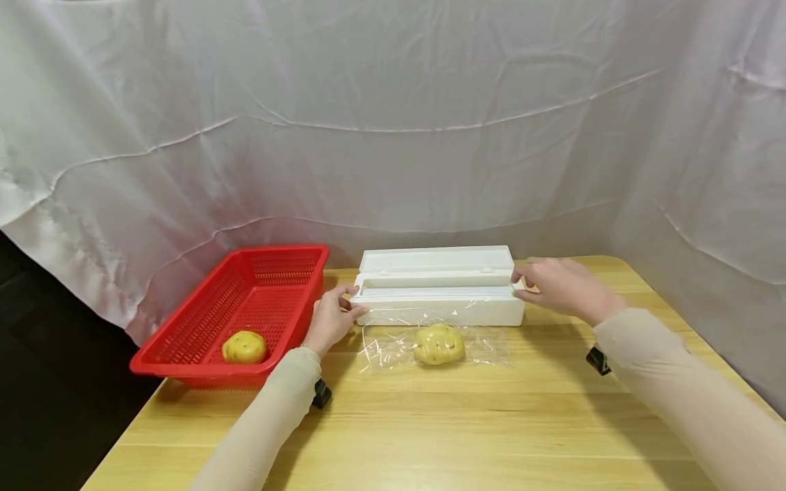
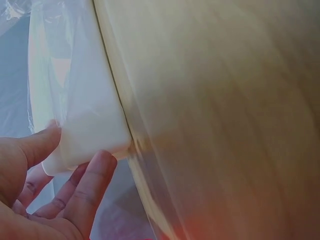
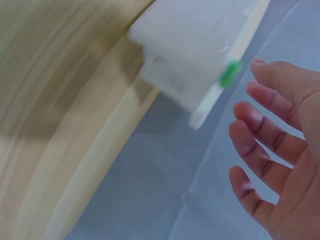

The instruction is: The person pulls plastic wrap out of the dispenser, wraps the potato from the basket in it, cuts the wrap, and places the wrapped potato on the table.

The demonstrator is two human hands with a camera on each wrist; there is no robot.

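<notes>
White film dispenser: sits near the far edge of the wooden table (image 1: pixel 430 429), lid (image 1: pixel 437 259) swung up at the back, box (image 1: pixel 399 315) lying lengthwise along that edge.
Cling film: the clear sheet (image 1: pixel 377 351) hangs over the box's front and spreads on the table toward the near edge.
Potato: one (image 1: pixel 439 344) rests just before the box with film around it; how much plastic lies beneath it is hard to tell.
Left hand: the person's left hand (image 1: pixel 331 320) grips the box's left end, thumb against the film-covered front, fingers bent round the end.
Right hand: the right hand (image 1: pixel 565 285) has its fingers loosely bent and spread, holding nothing evident, thumb tip close by the green tab (image 3: pixel 230 74) at the box's right end; contact is uncertain.
Step in hand: judging by these positions, parting the sheet with the green tab, probably a sliding cutter.
Doing it well: the left grip should keep the box from skidding and the film taut; one even, straight pull along the edge would likely cut cleanest.
Watch for: slack film could bunch, or drag the potato.
Red basket: stands at the table's left edge, rim (image 1: pixel 202 370) tilted nowhere near the sheet, a second potato (image 1: pixel 244 348) inside its near end.
</notes>
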